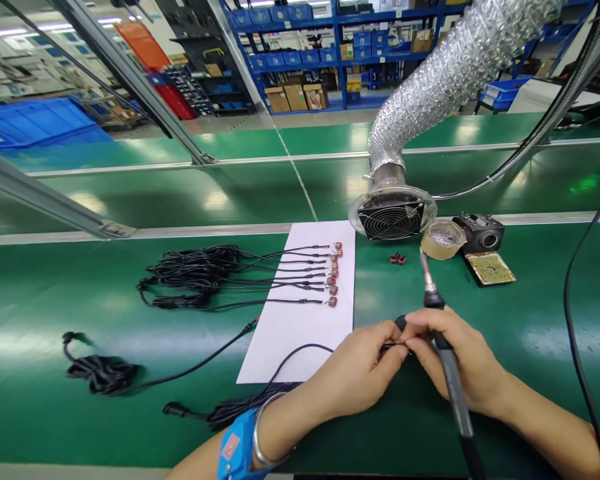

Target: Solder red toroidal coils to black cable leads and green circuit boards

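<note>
Left hand [360,373] has its fingers pinched tight on a thin black cable [305,346], low and right of centre, and the right hand [473,360] is pinching at the cable's end with a soldering iron [455,387] tucked in the same grip. Fan hood [393,220], tape roll [444,241] and sponge tray [491,269] crowd the upper right, plus a cord [570,300] dangles far right. Worktop [30,300] edge shows bottom left, elbow room left of the cable pile [195,267].

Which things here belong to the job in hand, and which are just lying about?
Likely the job's: soldering iron; pinched black cable; small coils on the white sheet; sponge; fume extractor.

Likely just lying about: cardboard boxes; large blue bin.
</note>
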`<state>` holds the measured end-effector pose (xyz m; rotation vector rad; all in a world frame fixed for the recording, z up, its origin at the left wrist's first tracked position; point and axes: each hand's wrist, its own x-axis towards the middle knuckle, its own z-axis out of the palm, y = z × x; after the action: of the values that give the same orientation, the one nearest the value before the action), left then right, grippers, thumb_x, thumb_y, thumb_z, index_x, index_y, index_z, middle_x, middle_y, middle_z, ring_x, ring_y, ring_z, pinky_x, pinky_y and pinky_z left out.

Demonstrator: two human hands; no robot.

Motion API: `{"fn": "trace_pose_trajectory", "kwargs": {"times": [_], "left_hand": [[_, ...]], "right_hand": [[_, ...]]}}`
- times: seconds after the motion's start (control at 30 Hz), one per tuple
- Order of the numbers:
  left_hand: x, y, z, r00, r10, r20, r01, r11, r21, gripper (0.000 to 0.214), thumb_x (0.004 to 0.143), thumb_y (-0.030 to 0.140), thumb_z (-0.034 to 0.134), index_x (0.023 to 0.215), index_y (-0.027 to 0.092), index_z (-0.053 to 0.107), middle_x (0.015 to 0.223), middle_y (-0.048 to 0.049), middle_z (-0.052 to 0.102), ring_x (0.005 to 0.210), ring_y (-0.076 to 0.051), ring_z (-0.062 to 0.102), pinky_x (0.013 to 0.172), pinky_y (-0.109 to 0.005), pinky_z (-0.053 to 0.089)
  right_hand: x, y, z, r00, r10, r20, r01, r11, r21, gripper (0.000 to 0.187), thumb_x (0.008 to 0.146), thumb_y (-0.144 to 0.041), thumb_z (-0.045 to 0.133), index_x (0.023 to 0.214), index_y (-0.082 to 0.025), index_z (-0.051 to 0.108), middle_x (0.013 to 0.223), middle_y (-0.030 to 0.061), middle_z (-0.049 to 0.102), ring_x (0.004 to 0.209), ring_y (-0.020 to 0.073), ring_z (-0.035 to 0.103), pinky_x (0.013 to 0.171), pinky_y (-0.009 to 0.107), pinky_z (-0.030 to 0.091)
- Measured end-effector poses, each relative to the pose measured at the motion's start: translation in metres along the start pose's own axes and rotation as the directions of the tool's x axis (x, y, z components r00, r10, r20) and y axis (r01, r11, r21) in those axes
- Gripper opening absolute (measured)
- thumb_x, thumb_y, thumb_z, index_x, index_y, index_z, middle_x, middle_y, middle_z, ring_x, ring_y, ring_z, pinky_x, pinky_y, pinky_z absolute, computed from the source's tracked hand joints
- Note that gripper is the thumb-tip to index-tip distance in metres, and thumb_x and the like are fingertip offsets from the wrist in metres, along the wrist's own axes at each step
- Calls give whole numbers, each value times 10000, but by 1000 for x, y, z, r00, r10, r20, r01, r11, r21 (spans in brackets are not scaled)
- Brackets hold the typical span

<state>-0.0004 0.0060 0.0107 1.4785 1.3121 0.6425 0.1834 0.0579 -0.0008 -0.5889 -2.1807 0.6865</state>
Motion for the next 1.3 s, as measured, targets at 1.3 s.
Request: {"fn": "trace_pose_trajectory", "kwargs": {"times": [1.3], "left_hand": [[14,-18,8,974,-224,-40,190,899,-396,65,818,225,440,768,195,469,505,83,431,488,-83,338,502,-216,261]], "right_hand": [[-22,-7,-30,985,71,-159,-68,997,25,501,926,-157,539,1405,-293,480,871,16,709,703,165,653,606,305,550]]}}
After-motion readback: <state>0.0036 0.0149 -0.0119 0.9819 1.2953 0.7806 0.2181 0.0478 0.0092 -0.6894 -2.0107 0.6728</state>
